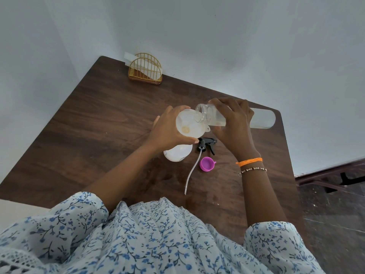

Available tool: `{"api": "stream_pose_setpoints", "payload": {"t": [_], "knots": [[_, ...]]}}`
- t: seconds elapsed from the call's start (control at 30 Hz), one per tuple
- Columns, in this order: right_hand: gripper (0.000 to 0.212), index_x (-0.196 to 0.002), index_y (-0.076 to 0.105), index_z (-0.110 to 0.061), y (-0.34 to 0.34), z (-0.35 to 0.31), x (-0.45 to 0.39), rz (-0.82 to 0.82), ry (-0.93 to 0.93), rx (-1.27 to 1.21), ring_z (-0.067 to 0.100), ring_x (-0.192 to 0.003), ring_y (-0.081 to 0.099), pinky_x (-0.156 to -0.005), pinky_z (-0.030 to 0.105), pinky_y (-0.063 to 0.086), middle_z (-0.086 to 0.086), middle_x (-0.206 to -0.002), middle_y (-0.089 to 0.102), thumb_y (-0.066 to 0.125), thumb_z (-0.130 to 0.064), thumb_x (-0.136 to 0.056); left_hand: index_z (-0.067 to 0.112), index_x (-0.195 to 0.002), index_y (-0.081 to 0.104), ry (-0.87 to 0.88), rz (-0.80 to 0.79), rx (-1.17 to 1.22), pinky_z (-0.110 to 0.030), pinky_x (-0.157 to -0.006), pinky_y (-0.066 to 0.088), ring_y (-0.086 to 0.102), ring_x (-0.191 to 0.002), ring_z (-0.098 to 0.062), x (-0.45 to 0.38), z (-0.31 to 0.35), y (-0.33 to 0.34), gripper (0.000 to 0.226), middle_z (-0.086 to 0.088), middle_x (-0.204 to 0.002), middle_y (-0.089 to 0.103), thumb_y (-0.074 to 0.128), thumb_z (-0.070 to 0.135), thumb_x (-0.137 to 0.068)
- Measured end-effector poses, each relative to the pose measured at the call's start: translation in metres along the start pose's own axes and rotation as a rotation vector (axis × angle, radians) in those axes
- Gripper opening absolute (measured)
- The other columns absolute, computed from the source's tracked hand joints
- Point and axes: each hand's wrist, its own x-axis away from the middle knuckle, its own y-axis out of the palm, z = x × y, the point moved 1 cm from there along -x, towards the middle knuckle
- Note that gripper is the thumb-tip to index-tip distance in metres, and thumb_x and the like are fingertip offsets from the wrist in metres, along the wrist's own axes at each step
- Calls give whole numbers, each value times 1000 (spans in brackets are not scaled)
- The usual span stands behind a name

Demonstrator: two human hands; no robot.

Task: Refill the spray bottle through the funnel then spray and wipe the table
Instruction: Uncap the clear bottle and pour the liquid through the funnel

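Fig.: near me, purple cap (pixel 207 164) & trigger head (pixel 205 145) lie on table (pixel 98 125). My left hand (pixel 167 131) grips funnel (pixel 189 123) atop spray bottle (pixel 177 153); right hand (pixel 235 123) grasps tilted refill bottle (pixel 262 118). I'd pour slowly, mouth over funnel centre, funnel held upright.

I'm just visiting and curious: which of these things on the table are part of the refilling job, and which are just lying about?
In use: funnel, spray bottle, tilted refill bottle, left hand, right hand, black spray head, purple cap.

Lying about: gold napkin holder at the far edge.
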Motion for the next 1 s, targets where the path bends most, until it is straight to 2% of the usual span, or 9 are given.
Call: {"api": "stream_pose_setpoints", "payload": {"t": [0.13, 0.63, 1.0], "knots": [[56, -118, 60, -23, -1, 0, -1, 9, -7, -10, 28, -106, 44, -84, 37, 27, -1, -117, 59, 79, -12, -66, 35, -130, 40, 1, 5, -3, -50, -101, 39, 40, -103, -7, 0, 0, 0, 89, 6, -123, 45, 84, 49, -54], [60, -118, 59, -24, 1, 3, -1, 22, -17, 31, 29, -106, 45, -82, 41, 33, 0, -117, 59, 78, -8, -64, 35, -130, 40, 1, -1, -8, -51, -100, 39, 41, -103, -8, 0, 1, -1, 89, 6, -121, 45, 83, 49, -55], [57, -118, 59, -23, -1, 2, 0, 24, -17, 20, 30, -107, 45, -84, 40, 30, 1, -117, 60, 79, -12, -65, 35, -130, 40, 2, -3, -8, -52, -100, 39, 40, -104, -8, 0, 0, -1, 88, 5, -123, 45, 83, 48, -55]]}}
